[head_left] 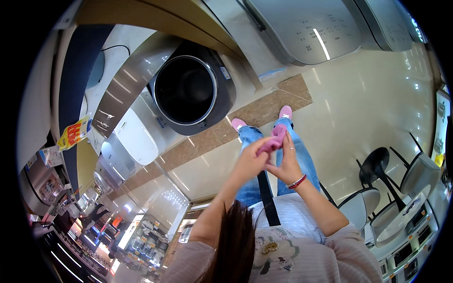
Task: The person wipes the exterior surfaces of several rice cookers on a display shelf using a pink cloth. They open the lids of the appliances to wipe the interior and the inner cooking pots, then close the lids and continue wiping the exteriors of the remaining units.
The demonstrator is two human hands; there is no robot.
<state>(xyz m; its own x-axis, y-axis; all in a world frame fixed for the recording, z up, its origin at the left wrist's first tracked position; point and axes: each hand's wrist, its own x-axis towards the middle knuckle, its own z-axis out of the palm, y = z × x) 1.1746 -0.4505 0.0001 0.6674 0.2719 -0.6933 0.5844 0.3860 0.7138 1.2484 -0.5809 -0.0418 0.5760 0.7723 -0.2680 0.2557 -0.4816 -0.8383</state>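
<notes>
A small pink cloth (275,140), folded or bunched up, is in front of my body at waist height. My left hand (253,157) has its fingers closed around the cloth's left end. On the other side, my right hand (288,165) grips the cloth between thumb and fingers, with a ring on one finger and a red bracelet at the wrist. The two hands nearly touch. Ahead and to the left, apart from both hands, a dark grey cooker (225,94) stands open, showing a round black pot (186,89) inside.
A wooden-edged counter (188,23) runs along the left and front. White appliances (136,137) and a yellow-red price tag (74,134) are at left. A large grey appliance (316,33) stands ahead. Chairs (361,205) and a round white table (401,219) are at right.
</notes>
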